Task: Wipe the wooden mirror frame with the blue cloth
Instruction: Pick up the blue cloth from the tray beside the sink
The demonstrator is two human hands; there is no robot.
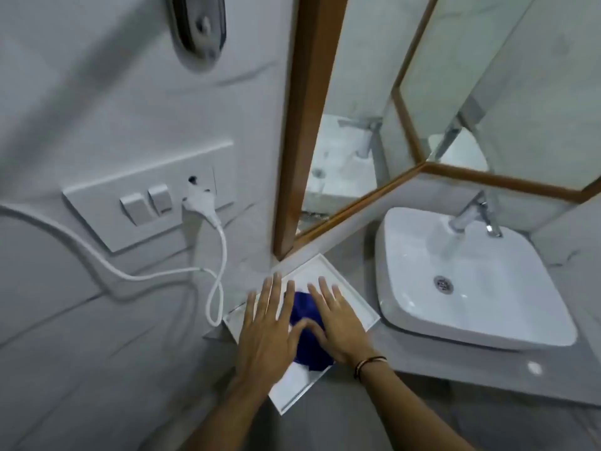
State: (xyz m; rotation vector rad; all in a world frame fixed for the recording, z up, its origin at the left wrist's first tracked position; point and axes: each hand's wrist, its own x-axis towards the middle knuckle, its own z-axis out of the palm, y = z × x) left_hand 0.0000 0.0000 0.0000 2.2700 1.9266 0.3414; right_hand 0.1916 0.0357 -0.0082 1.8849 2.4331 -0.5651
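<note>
Grey counter, white tray (364, 307), blue cloth (307, 333) lengthwise along it under 2 flat, spread hands (302, 330).

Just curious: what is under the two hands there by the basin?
A blue cloth lies on a white tray, with the left hand and right hand spread flat above it. The cloth's covered edges cannot be seen.

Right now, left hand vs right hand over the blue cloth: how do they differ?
The left hand lies nearer the wall and reaches slightly farther forward; the right hand lies nearer the white ceramic basin. The right wrist wears a dark thin bracelet; the left wrist is bare. Shared: both are open, fingers spread, palms down over the crumpled blue cloth in the shallow white tray, thumbs nearly meeting; neither grips it.
</note>
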